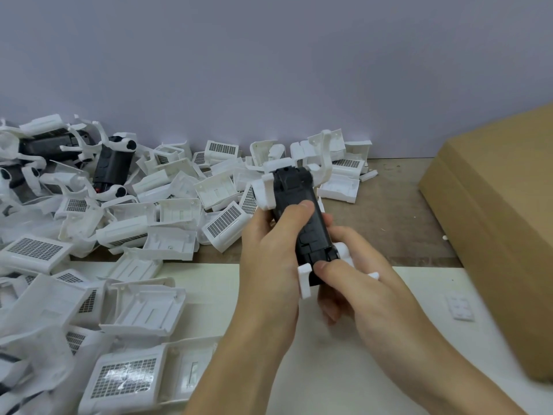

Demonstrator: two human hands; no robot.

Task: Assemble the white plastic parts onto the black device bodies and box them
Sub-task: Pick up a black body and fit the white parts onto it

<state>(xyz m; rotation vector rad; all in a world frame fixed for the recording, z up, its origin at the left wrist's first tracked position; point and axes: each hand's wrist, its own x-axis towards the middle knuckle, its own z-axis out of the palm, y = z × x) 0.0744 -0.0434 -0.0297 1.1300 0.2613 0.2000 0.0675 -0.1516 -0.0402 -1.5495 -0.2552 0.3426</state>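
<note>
Both hands, my left hand [269,247] and right hand [359,280], grip one black device body [302,217] with white arms already on, while loose white plastic parts [167,235] heap toward nine o'clock and the cardboard box [502,229] waits at three o'clock, so I judge plenty remains.

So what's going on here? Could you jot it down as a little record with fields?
Held item: black body with white arms fitted
Left hand: grips the body's middle
Right hand: grips the near end
Left of hands: pile of white parts, some with grilles
Far left: other black bodies among white arms
Right: cardboard box
Surface: table
</note>
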